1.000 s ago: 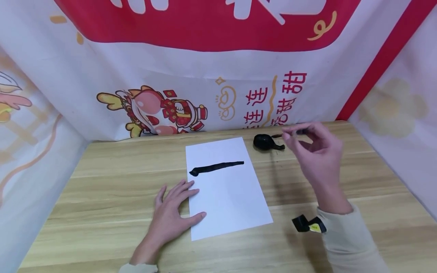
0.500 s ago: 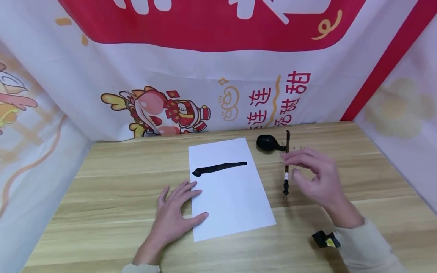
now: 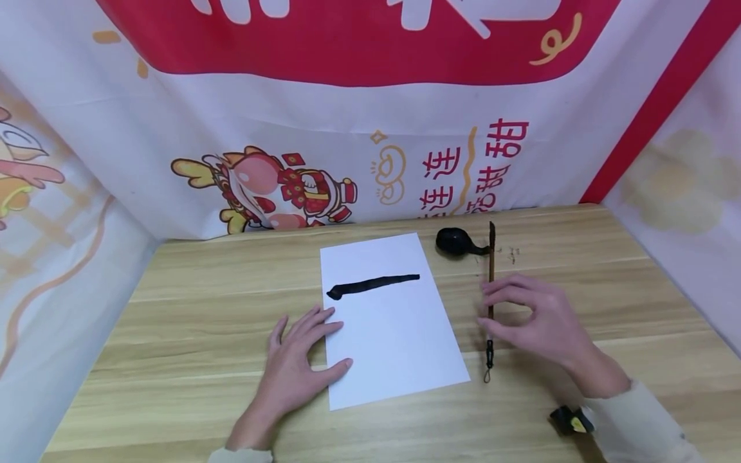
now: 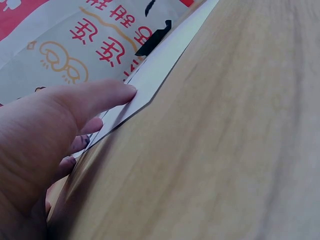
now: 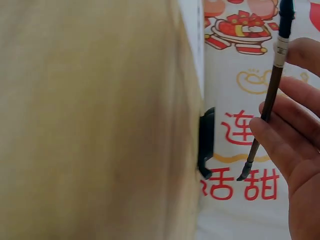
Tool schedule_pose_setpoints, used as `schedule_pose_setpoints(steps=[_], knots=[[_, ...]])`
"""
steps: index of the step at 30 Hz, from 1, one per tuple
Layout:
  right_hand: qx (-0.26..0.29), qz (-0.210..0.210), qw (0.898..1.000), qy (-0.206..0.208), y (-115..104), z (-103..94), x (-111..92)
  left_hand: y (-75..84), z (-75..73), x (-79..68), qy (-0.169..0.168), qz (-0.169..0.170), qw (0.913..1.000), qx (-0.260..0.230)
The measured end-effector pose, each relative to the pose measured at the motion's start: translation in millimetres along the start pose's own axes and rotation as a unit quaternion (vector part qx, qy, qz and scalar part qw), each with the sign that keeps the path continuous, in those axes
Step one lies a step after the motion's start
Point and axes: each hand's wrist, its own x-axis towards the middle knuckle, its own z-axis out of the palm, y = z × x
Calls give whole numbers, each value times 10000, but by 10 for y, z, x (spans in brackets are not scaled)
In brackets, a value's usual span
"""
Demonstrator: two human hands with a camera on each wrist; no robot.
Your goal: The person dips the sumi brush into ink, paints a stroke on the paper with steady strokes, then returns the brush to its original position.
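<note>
My right hand [image 3: 538,318] pinches a brown-handled writing brush [image 3: 491,263] between thumb and fingers. Its dark bristle end points toward the back wall, and a hanging loop trails at the near end. In the right wrist view the brush [image 5: 270,95] lies across the fingers of the right hand [image 5: 300,117], dark bristles lowest. My left hand [image 3: 298,366] rests spread on the left edge of a white sheet of paper [image 3: 399,347], which bears one thick black stroke [image 3: 373,284]. The left wrist view shows the left thumb on the paper [image 4: 165,65].
A black, spoon-shaped vessel [image 3: 454,242] lies right of the paper's top, its short handle overlapping the brush in the head view. Small dark marks [image 3: 512,255] dot the wooden table [image 3: 191,321] there. A printed cloth [image 3: 370,109] stands behind the table.
The right hand has come down and toward the person from beside the black vessel, turning the brush from sideways to lengthwise. The left hand stays on the paper.
</note>
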Motion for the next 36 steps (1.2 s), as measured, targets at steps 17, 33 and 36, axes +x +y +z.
schedule_pose_setpoints(steps=[17,33,36], knots=[[-316,944,9840,-1475,64,93,-112,9,32,10,109,22,9999,-34],[-980,468,9864,-1237,-9,-24,-171,2,59,-32,162,156,9994,-244],[-1251,344,9870,-943,-53,-110,-95,24,-36,-18,99,59,9993,-344]])
